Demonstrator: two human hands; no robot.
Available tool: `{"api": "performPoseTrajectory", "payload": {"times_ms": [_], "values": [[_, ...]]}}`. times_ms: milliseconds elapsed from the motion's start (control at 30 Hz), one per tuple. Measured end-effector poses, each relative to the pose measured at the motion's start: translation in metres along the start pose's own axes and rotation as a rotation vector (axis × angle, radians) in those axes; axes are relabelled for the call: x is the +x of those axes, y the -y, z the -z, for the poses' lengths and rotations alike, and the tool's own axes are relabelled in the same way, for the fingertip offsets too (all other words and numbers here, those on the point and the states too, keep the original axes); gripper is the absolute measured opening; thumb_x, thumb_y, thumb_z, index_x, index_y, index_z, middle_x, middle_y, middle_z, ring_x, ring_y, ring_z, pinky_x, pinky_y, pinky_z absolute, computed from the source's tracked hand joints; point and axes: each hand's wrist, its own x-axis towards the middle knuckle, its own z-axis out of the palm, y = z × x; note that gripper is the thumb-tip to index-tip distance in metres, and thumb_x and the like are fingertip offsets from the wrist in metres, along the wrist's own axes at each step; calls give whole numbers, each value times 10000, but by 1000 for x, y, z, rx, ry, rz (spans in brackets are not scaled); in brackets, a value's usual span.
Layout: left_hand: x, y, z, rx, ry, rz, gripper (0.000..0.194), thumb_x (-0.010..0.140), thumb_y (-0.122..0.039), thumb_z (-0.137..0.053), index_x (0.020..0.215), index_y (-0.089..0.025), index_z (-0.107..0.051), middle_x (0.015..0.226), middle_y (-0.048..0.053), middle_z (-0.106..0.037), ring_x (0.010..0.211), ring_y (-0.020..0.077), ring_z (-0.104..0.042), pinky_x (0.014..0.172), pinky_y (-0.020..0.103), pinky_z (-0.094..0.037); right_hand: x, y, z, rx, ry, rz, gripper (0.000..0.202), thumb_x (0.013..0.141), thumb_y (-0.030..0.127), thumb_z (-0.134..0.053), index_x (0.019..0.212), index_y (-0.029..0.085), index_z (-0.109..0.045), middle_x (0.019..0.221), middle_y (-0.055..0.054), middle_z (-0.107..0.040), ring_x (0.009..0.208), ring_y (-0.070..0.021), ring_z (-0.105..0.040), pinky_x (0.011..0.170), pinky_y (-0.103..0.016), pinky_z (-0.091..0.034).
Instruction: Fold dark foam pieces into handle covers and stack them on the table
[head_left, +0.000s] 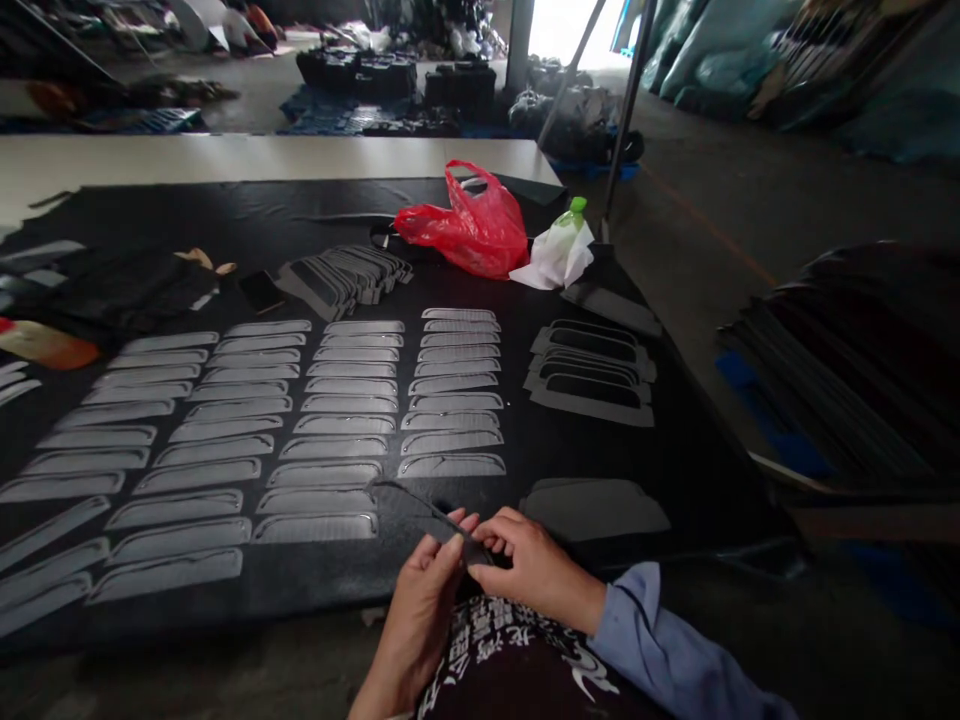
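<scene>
A narrow dark strip (420,497) is pinched between my two hands over the table's front edge, one end reaching forward toward the rows. My left hand (426,585) grips it with thumb and fingers from the left. On the other side my right hand (531,565) closes on its near end, fingertips almost touching the left ones. Just ahead lie several columns of flat grey pieces with raised curved edges, such as this grey piece (315,527). To the right of them is a stack of dark grey panels with cut-out openings (592,412). A plain dark panel (596,510) rests near my right hand.
A red plastic bag (487,235) and a white wrapped bundle with a green top (559,255) stand at the back of the black-covered table (315,212). Beside them is a fanned pile of grey pieces (345,278). Stacked dark sheets (862,370) lie at right.
</scene>
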Motion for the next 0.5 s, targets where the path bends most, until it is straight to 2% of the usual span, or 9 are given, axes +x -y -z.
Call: {"api": "performPoseTrajectory", "payload": {"times_ms": [100, 167, 233, 300, 367, 500], "values": [[2, 0, -5, 99, -93, -50, 563, 592, -402, -802, 1066, -164, -613, 1097, 104, -666, 1076, 213, -586, 964, 302, -413, -13, -26, 25, -184, -27, 54, 394, 684, 220, -703, 1066, 194, -606, 1003, -48, -612, 939, -175, -576, 834, -294, -476], [3, 1, -4, 167, -177, -109, 584, 576, -425, -804, 1068, -173, -615, 1084, 91, -673, 1079, 208, -585, 973, 296, -405, -24, -57, 47, -442, -130, 80, 591, 662, 221, -733, 1212, 178, -521, 1182, -107, -567, 1107, -244, -511, 944, -390, -431], [3, 3, -2, 241, -257, -163, 593, 560, -442, -804, 1057, -172, -626, 1063, 85, -681, 1074, 216, -587, 978, 303, -402, -34, -90, 66, -694, -185, 101, 730, 620, 221, -768, 1279, 143, -463, 1282, -159, -505, 1198, -312, -437, 987, -476, -385], [1, 5, -1, 306, -316, -198, 587, 551, -453, -801, 1038, -167, -641, 1047, 84, -686, 1074, 234, -586, 967, 317, -415, -39, -117, 80, -843, -172, 157, 760, 615, 231, -775, 1292, 126, -447, 1292, -170, -500, 1212, -324, -425, 994, -492, -375], [-3, 7, -3, 347, -367, -214, 575, 533, -465, -803, 1000, -161, -660, 1026, 82, -693, 1065, 248, -589, 935, 318, -441, -41, -134, 91, -900, -141, 221, 737, 627, 253, -772, 1280, 123, -456, 1263, -160, -523, 1189, -308, -448, 991, -473, -386], [-12, 15, -14, 362, -452, -224, 558, 500, -465, -809, 941, -150, -677, 960, 78, -706, 984, 242, -623, 812, 279, -501, -38, -144, 111, -886, -109, 284, 733, 624, 302, -773, 1267, 121, -471, 1191, -148, -544, 1118, -287, -486, 969, -441, -409]]}}
